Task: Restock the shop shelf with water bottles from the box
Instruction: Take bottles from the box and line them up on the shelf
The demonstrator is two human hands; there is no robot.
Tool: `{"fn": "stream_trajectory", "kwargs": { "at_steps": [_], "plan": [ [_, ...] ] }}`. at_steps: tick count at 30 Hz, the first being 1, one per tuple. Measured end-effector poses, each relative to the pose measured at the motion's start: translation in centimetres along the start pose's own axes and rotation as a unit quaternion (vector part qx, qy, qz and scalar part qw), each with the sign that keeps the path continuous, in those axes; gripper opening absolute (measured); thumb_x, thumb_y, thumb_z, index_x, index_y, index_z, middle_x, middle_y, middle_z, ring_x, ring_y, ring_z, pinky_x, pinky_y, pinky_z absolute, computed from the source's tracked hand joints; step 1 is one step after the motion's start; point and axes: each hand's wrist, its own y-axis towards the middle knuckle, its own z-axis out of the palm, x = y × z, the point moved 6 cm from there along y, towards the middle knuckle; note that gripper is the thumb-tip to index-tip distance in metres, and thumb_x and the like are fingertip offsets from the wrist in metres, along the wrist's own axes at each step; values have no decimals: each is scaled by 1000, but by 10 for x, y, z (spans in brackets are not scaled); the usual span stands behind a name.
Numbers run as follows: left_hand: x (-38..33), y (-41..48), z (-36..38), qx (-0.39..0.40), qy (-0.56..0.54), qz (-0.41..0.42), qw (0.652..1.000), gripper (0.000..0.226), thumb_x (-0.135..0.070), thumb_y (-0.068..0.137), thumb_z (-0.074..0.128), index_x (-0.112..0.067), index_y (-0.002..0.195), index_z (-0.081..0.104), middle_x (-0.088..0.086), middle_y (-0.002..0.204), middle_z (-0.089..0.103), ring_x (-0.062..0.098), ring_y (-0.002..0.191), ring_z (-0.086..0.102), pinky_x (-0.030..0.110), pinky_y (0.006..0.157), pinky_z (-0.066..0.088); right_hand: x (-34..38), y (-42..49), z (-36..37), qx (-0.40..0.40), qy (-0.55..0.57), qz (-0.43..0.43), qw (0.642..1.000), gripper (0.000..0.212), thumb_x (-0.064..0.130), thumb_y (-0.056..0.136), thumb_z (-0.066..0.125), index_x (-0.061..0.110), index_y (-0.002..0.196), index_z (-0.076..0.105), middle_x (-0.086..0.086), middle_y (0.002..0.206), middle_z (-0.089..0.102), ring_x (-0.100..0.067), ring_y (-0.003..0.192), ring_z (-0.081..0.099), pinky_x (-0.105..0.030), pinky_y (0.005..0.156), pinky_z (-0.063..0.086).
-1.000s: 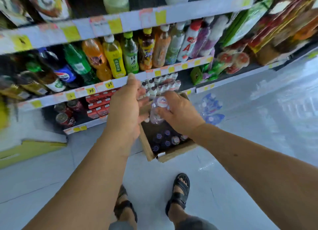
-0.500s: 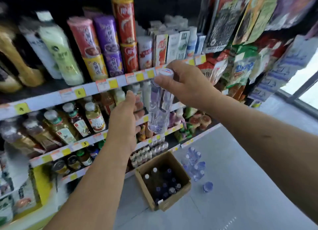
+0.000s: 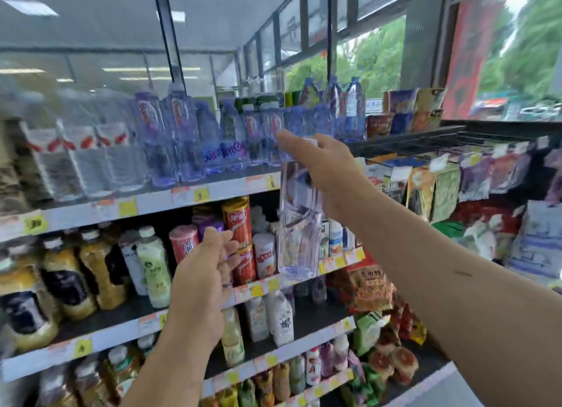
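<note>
Right hand (image 3: pixel 325 166) grips a water bottle (image 3: pixel 299 233) by its top.
Left hand (image 3: pixel 203 272) lower, loosely curled, seemingly empty; top shelf (image 3: pixel 213 190) just beyond the right hand, windows (image 3: pixel 377 56) above.

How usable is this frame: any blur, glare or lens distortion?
Head view: motion blur smears the shelf, price tags unreadable; head view: the water bottle in the right hand has soft edges; head view: the window washes out at top, and the black post leans, likely from the wide lens.
</note>
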Motion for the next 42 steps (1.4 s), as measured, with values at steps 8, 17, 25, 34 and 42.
{"fn": "stream_trajectory", "kwargs": {
  "at_steps": [8,17,25,34,42],
  "plan": [
    [-52,50,11,26,-36,19,999,38,-46,102,40,-21,110,67,-1,115,70,18,110,64,55,107,33,4,57,18,-1,-66,4,998,78,61,85,60,-9,119,59,-32,96,61,-25,72,50,-35,63,40],
    [-105,144,3,64,-33,83,994,35,-48,100,44,-23,109,69,-1,113,71,16,106,66,53,98,42,41,156,65,-56,-113,-54,991,67,61,90,56,-6,95,62,-6,72,46,-15,61,42,-25,56,31],
    [-123,203,11,39,-27,87,995,36,-48,102,42,-22,109,66,2,118,67,19,109,63,55,101,39,27,235,78,-57,-81,-51,994,69,59,91,56,1,128,54,3,86,55,-1,68,46,-23,62,36],
    [-120,249,45,-26,-1,80,996,40,-52,101,42,-23,118,63,-3,121,65,17,110,60,50,94,39,-25,296,90,15,-70,-61,996,49,56,89,62,14,72,44,7,48,45,-7,41,46,-27,52,34],
    [-106,271,69,-43,19,78,996,43,-54,100,42,-22,121,63,-3,119,64,20,113,60,53,99,39,-54,301,97,30,-75,-93,992,51,56,89,60,9,72,55,0,53,56,-3,39,49,-27,55,42]
  ]
}}
